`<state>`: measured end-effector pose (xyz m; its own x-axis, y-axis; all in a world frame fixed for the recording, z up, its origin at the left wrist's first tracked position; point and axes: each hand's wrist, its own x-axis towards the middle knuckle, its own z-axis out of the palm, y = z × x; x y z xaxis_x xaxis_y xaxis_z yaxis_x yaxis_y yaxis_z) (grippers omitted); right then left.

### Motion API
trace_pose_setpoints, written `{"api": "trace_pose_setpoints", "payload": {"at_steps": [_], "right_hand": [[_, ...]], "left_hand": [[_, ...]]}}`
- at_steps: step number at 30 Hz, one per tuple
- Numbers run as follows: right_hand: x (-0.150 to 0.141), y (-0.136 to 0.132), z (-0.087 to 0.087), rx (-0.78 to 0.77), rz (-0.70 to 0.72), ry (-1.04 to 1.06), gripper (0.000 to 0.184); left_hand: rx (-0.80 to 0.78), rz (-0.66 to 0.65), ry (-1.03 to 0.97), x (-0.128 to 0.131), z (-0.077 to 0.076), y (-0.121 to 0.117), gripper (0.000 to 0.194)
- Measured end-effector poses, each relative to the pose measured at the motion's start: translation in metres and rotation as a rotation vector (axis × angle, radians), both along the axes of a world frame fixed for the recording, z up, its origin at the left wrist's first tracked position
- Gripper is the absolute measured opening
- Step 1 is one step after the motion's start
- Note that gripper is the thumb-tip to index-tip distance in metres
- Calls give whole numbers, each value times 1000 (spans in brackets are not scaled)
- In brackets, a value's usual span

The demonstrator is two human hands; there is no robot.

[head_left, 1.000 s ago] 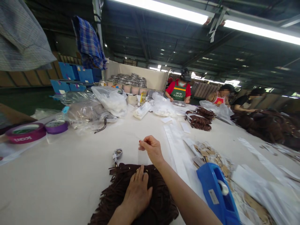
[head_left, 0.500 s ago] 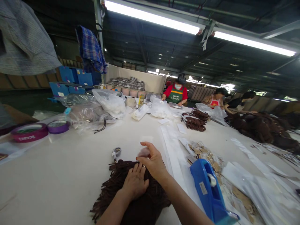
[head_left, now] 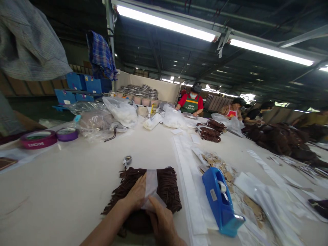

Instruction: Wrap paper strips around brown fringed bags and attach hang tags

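Pale bench (head_left: 77, 181) under everything. Fringed brown bundle (head_left: 170, 189) lay beneath and just ahead of both hands, wider side to side. White strip (head_left: 151, 181) crossed it fore-aft; left hand (head_left: 137, 193) flat alongside, right hand (head_left: 164, 220) nearer its close end, fingers touching, pinch unclear.

The right hand (head_left: 162, 217) covers the lower end of the pale strip (head_left: 151, 182), and its fingertips partly sink behind that strip. The left hand (head_left: 137, 193) hides some of the dark fringe (head_left: 169, 188). The bottom edge cuts off both forearms. The hanging grey cloth (head_left: 30, 44) runs out at the left edge; the brown patch (head_left: 7, 163) there, perhaps leather, is cut too.
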<state>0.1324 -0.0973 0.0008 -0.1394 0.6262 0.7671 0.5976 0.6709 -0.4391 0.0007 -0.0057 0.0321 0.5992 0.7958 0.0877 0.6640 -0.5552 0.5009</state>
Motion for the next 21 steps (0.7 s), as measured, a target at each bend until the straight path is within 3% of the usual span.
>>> {"api": "trace_pose_setpoints", "payload": {"at_steps": [4,7,10,13,16,21], "right_hand": [[4,-3,7,65,65,-81,48],[6,-8,12,45,70,-95,48],[8,-13,15,18,86,-116,48],[7,-18,16,47,96,-155,47],[6,-24,20,95,67,-208,40],[3,-28,29,72,69,-298,33]], "left_hand": [[29,-31,103,-16,9,-21,48],[130,11,75,-25,0,-40,49],[324,104,-77,-32,-12,-56,48],[446,-44,-173,-38,-17,-69,51],[446,-194,-172,-42,-18,-76,50],[541,-205,-147,-40,-24,-73,57]]}}
